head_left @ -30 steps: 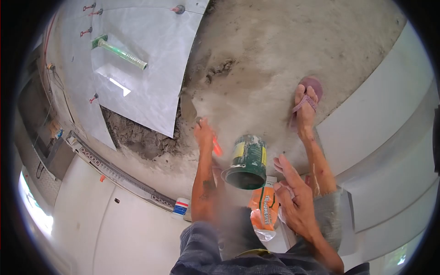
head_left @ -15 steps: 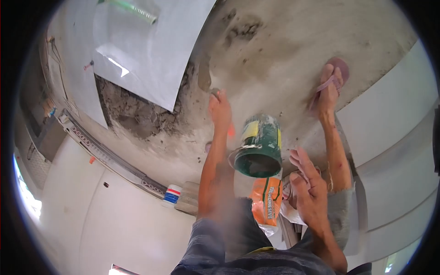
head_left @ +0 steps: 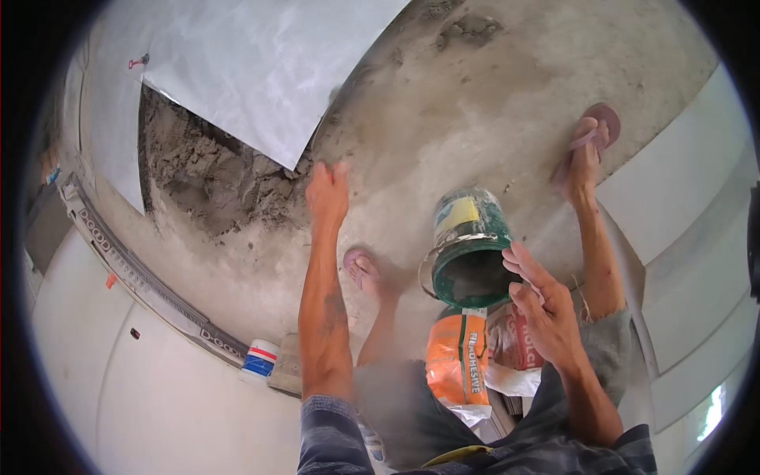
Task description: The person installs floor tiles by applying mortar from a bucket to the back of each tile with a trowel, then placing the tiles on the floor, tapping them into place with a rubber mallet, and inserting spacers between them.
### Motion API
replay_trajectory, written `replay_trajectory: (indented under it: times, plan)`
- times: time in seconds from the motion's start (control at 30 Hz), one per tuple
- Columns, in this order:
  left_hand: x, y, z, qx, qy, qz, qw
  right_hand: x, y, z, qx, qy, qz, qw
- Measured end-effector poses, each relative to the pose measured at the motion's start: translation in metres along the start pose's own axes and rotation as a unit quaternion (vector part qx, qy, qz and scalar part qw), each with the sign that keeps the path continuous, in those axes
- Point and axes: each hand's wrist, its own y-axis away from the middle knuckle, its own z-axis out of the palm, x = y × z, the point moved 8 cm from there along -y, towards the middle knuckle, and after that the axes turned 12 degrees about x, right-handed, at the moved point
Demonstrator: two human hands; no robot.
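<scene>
Green metal paint can point(head_left: 467, 241), smeared with dried cement, sits tilted right of centre, its open mouth towards the camera, just beyond an orange tile-adhesive bag point(head_left: 457, 364); right hand point(head_left: 550, 313) is spread wide, fingertips point(head_left: 526, 265) at the rim, clasping nothing; left hand point(head_left: 328, 194) lies flat and open on the grey mortar bed point(head_left: 443, 119), near the pale floor tile point(head_left: 261, 71); the can looks rigid, gritty, probably weighty; rim or wire bail seems the surest hold.

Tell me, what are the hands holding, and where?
The right hand holds the tilted green can by its open rim. The left hand presses on the cement floor; whether it grips anything cannot be told.
</scene>
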Motion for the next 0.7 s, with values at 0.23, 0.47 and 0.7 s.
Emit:
replay_trajectory:
  times: [0.23,0.47,0.7]
  plan:
    - [0.008,0.043,0.033,-0.011,-0.063,0.014,0.998,-0.018,0.003,-0.012,0.011,-0.021,-0.086,0.996]
    - [0.098,-0.029,0.079,0.009,-0.031,0.053,0.998,-0.016,-0.003,-0.029,0.034,-0.024,-0.027,0.999]
    - [0.102,-0.045,0.051,0.018,0.011,0.09,0.996,0.003,0.006,-0.02,0.024,0.037,-0.027,0.999]
